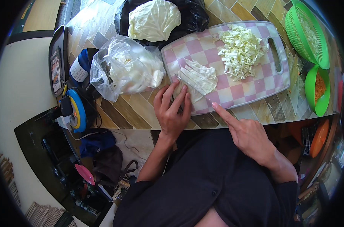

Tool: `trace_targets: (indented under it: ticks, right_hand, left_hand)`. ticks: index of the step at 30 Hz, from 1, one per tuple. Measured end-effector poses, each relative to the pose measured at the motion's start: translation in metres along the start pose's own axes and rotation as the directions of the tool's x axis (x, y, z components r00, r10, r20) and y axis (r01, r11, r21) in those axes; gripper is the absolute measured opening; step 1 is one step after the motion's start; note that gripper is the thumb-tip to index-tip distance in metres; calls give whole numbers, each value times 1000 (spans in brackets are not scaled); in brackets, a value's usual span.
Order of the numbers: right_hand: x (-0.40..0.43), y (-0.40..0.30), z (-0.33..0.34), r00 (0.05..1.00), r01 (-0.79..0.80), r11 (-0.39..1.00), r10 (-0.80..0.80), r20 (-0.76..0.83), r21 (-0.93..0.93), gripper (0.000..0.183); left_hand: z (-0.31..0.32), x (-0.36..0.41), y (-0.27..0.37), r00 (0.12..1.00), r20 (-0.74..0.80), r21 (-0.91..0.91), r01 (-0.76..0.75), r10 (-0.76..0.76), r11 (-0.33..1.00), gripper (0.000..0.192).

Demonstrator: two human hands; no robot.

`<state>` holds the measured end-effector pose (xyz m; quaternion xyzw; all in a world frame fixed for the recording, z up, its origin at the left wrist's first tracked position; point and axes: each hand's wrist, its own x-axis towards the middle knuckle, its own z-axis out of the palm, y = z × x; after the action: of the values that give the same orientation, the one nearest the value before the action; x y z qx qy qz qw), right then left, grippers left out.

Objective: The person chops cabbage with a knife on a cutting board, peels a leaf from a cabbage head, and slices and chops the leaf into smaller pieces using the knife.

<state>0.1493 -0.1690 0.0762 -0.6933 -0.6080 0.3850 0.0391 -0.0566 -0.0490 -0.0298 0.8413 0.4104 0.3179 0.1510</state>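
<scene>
My left hand (172,109) presses its fingertips on a stack of pale cabbage leaves (198,76) at the near left of a pink-and-white checked cutting board (234,92). A thin knife blade (193,86) lies across the leaves, which are partly cut into strips. My right hand (245,133) is closed around the knife's handle end, its index finger stretched along the blade; the handle is hidden in the hand. A heap of chopped cabbage (241,51) sits on the board's right half, beside the handle slot.
Beyond the board, a cabbage head (155,20) rests on a black plastic bag (193,17). Left is a clear bag of cabbage (132,66), then a blue bottle (82,66) and a tray (58,37). At right stand a green colander (297,31) and a green bowl (310,88) holding orange shreds.
</scene>
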Motion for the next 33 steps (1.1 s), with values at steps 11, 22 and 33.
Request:
trace_targets:
  ticks: [11,22,33]
  right_hand:
    - [-36,9,-4,996,-69,998,70,51,-9,81]
    - [-84,10,-12,983,-161,986,157,96,37,73]
    - [-40,1,-6,999,-46,986,43,27,162,73]
  left_hand:
    - [-1,3,-1,1000,21,0,20,-20,1000,25]
    - [0,0,3,998,-32,-58,43,-45,997,26]
    - [-19,-8,5,995,100,28,-26,23,999,27]
